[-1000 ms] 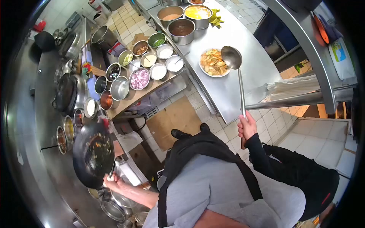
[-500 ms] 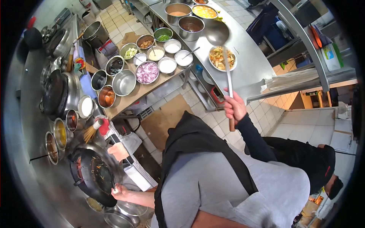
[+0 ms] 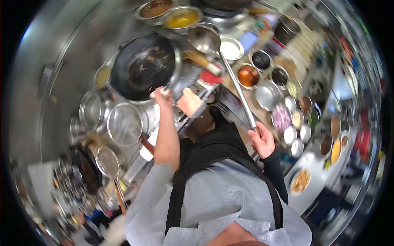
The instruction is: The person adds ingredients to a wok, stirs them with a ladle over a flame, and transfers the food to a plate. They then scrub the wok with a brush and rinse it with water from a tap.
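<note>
My left hand is closed round the short handle at the lower edge of a black wok. Dark residue and small food scraps cling to the wok's inside. My right hand grips the lower part of the long handle of a ladle. The ladle's bowl hangs to the right of the wok, apart from it, near a bamboo brush and a bowl of yellow liquid. A white plate of cooked food rests on the counter at the lower right.
Several metal bowls of ingredients line a side table at the right. A folded cloth lies by the stove's front edge. Round strainers sit left of my left arm. Blurred people or clothing show at the lower left.
The view has swung toward the stove. My right hand has carried the ladle from above the plate over to the wok's side. My left hand still holds the wok.
</note>
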### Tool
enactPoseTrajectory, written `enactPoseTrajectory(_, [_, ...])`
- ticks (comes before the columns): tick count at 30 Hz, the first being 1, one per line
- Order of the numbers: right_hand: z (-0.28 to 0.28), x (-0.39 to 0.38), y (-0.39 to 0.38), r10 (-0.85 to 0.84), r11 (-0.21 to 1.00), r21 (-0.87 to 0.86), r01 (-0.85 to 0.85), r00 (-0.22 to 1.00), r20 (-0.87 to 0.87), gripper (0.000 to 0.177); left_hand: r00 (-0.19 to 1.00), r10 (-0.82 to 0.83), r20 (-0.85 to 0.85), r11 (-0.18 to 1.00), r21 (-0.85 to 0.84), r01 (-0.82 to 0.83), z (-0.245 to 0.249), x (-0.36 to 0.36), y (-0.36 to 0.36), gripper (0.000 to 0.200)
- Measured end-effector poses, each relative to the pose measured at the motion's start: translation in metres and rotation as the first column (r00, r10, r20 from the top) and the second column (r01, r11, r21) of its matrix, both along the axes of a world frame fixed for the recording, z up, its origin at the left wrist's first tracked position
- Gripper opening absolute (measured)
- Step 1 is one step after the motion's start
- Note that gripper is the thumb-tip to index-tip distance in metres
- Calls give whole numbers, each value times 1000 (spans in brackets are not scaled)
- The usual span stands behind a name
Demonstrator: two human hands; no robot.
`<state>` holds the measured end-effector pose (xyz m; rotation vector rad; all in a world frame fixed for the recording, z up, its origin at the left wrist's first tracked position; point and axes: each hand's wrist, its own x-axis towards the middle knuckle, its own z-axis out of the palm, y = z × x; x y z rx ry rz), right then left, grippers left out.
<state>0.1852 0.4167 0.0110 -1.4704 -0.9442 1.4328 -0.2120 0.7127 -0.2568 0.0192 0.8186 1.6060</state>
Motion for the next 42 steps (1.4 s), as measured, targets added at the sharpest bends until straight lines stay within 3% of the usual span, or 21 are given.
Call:
enactPoseTrajectory(6, [-18, 4, 171, 372, 920, 77, -385, 918, 137, 34, 999, -7, 42, 963, -268, 18, 41, 27, 5, 13])
enactPoseTrajectory(8, [-19, -16, 233, 459, 875, 131, -466, 884, 85, 37, 994, 100, 40, 974, -208, -89, 57, 44, -7, 14])
enactPoseTrajectory(9, [-33, -27, 268, 510, 808, 198, -555, 827, 236, 32, 991, -5, 137, 980, -197, 32, 56, 36, -13, 14])
enactPoseTrajectory(11, [-69, -73, 335, 669, 675, 261, -691, 721, 179, 33, 996, 39, 81, 973, -228, -19, 65, 41, -15, 14])
enactPoseTrajectory(13, [-77, -144, 392, 543, 498, 553, -668, 738, 402, 22, 997, 74, 14, 952, -298, -66, 72, 46, -12, 11])
enactPoseTrajectory(15, [-46, -217, 431, 781, 596, 227, -770, 621, 57, 15, 987, 159, -18, 937, -312, -157, 83, 53, -11, 15])
enactPoseTrajectory(17, [-24, -288, 459, 841, 521, 153, -840, 536, 77, 15, 998, 40, 39, 965, -261, -28, 72, 46, -22, 13])
enactPoseTrajectory(20, [-68, -417, 506, 595, 389, 168, -906, 386, 705, 30, 997, 54, -46, 940, -336, -66, 86, 48, -22, 19])
enactPoseTrajectory(23, [-73, -508, 514, 360, 281, 40, -959, 144, 922, 30, 986, -30, -164, 893, -447, -47, 114, 53, -43, 44])
enactPoseTrajectory(25, [-43, -551, 516, 397, 115, -221, -968, -160, 904, 27, 832, -138, -538, 854, -489, -175, 109, 70, -83, 57])
enactPoseTrajectory(27, [-45, -587, 537, 365, -165, -367, -916, -402, 840, 20, 744, -241, -624, 896, -437, -76, 111, 86, -149, 67])
enactPoseTrajectory(29, [-60, -614, 551, 284, -331, -436, -837, -529, 800, 14, 835, -265, -483, 831, -553, -57, 153, 108, -208, 71])
enactPoseTrajectory(30, [-68, -622, 554, 232, -380, -458, -804, -562, 794, 13, 624, -298, -723, 845, -503, -179, 95, 119, -256, 75])
enactPoseTrajectory(31, [-78, -629, 557, 195, -410, -466, -784, -574, 795, 13, 344, -317, -884, 865, -418, -278, 36, 130, -302, 79])
enactPoseTrajectory(32, [-89, -629, 559, 170, -423, -474, -772, -581, 796, 14, 589, -482, -649, 604, -733, -314, 41, 148, -331, 78])
enactPoseTrajectory(34, [-86, -622, 572, 207, -364, -466, -806, -558, 804, 14, 657, -485, -577, 403, -815, -417, 0, 182, -407, 75])
enactPoseTrajectory(35, [-89, -617, 571, 230, -342, -462, -818, -550, 803, 16, 862, -414, -292, 265, -945, -193, -56, 193, -458, 74])
enactPoseTrajectory(37, [-76, -601, 534, 299, -181, -375, -909, -414, 860, 20, 978, 157, -140, 87, -984, -155, -144, 253, -550, 66])
enactPoseTrajectory(39, [-34, -550, 464, 318, 232, -91, -968, -13, 948, 29, 997, -25, -74, 186, -980, -68, -116, 266, -571, 56])
enactPoseTrajectory(40, [-68, -557, 461, 275, 456, -48, -889, 89, 957, 46, 990, -130, -48, 231, -973, -17, -90, 268, -582, 51])
enactPoseTrajectory(42, [-71, -536, 429, 242, 362, 68, -930, 164, 956, 44, 937, -330, -116, 265, -964, -26, -76, 255, -586, 44])
